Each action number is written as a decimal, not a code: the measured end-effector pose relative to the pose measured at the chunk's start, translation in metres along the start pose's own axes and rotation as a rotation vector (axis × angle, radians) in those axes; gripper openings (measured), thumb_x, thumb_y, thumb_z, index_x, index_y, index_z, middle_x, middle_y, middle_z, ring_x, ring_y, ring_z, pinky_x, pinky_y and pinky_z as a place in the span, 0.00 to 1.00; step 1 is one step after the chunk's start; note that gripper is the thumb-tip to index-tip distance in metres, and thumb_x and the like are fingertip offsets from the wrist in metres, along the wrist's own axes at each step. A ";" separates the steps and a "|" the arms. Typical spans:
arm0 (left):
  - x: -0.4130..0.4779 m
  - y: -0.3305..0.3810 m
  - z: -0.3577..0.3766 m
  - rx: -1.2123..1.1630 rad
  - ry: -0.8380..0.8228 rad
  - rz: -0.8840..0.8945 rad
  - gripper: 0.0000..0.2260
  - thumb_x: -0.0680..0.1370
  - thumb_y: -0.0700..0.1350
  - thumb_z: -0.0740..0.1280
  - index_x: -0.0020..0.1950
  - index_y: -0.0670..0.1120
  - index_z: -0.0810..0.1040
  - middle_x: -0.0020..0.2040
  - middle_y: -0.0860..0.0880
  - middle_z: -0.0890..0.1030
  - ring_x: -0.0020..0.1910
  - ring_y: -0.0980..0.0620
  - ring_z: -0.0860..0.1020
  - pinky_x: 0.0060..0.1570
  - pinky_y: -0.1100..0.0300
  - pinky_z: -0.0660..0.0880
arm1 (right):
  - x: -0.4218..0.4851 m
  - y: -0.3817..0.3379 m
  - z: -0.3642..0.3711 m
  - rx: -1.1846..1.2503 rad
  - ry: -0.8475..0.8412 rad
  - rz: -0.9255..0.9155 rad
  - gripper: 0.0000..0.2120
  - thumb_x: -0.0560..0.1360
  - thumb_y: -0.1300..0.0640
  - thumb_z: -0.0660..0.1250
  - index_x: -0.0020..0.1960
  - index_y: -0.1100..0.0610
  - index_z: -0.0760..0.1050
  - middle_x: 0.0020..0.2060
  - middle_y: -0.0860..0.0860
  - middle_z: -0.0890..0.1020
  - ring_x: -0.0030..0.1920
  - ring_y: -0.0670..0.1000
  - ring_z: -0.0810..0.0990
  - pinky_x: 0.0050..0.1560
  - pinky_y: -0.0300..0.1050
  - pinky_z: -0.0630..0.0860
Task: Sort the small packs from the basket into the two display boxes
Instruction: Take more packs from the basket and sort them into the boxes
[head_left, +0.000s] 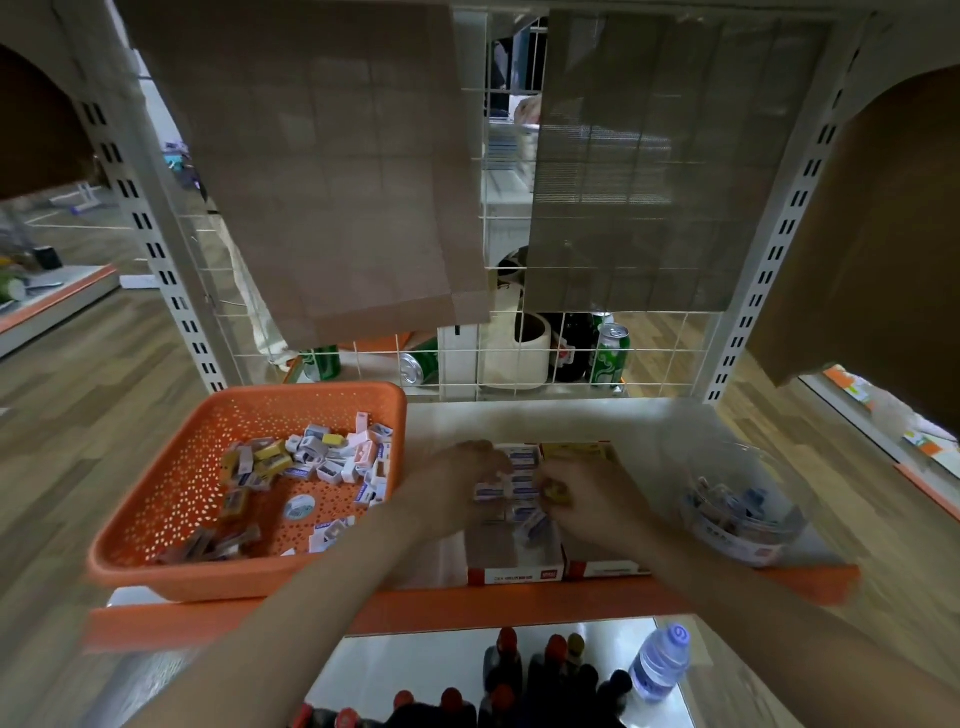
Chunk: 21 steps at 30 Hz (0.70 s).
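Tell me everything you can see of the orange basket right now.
The basket is orange, plastic by its look, rectangular with rounded corners, flared walls and small holes all over. It sits upright at the left of the shelf, its front at the shelf's orange edge. Inside lie loose packs, white, yellow, pink and brown, mostly heaped toward the back right, and a round sticker on the floor. The left hand is just right of it, not in it.

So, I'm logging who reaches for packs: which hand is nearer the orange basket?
Left. The left hand is just right of the orange basket, over the left display box; the right hand, pinching a yellow pack, is farther right, over the right display box.
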<state>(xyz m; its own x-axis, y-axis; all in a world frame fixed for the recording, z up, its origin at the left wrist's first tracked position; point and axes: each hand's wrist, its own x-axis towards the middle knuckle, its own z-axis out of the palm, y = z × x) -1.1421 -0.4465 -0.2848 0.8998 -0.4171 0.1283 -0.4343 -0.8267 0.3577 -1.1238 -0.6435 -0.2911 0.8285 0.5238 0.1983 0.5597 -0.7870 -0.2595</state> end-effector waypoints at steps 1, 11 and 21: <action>-0.003 -0.007 -0.005 0.014 0.030 0.001 0.17 0.76 0.49 0.68 0.64 0.47 0.75 0.59 0.48 0.75 0.58 0.51 0.74 0.58 0.58 0.71 | 0.004 -0.006 0.002 -0.020 -0.052 -0.050 0.08 0.72 0.56 0.68 0.51 0.52 0.78 0.51 0.47 0.79 0.53 0.49 0.76 0.51 0.45 0.72; -0.047 -0.047 -0.034 0.084 0.181 -0.043 0.13 0.74 0.47 0.65 0.57 0.45 0.79 0.53 0.47 0.78 0.51 0.47 0.77 0.50 0.59 0.72 | 0.014 -0.033 0.026 -0.581 -0.275 -0.337 0.22 0.75 0.66 0.64 0.69 0.54 0.69 0.66 0.54 0.72 0.67 0.56 0.68 0.69 0.52 0.65; -0.063 -0.062 -0.045 0.045 0.281 -0.030 0.08 0.75 0.42 0.69 0.54 0.46 0.80 0.48 0.48 0.80 0.45 0.49 0.78 0.45 0.53 0.77 | 0.019 -0.034 0.007 -0.325 -0.196 -0.038 0.10 0.75 0.59 0.65 0.56 0.53 0.76 0.57 0.50 0.78 0.57 0.51 0.75 0.55 0.44 0.71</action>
<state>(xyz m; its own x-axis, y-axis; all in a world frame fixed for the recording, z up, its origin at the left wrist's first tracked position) -1.1701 -0.3518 -0.2732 0.8861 -0.2768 0.3719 -0.4035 -0.8555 0.3246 -1.1271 -0.6047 -0.2847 0.8132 0.5819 0.0091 0.5802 -0.8119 0.0642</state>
